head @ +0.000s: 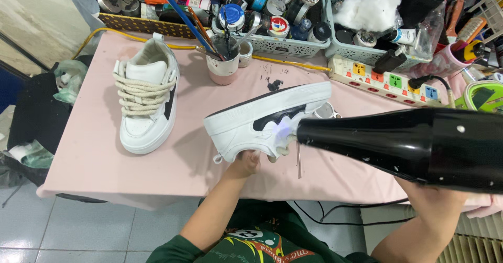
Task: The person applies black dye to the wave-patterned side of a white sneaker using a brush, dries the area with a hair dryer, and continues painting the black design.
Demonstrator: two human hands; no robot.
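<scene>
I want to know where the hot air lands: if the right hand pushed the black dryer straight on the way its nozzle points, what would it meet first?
Most likely the side of the white shoe held up by the left hand; the dryer nozzle points at its black marking, nearly touching, though depth is hard to judge.

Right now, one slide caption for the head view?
Left hand holds a white sneaker on its side while right hand aims a black hair dryer at it.
</scene>
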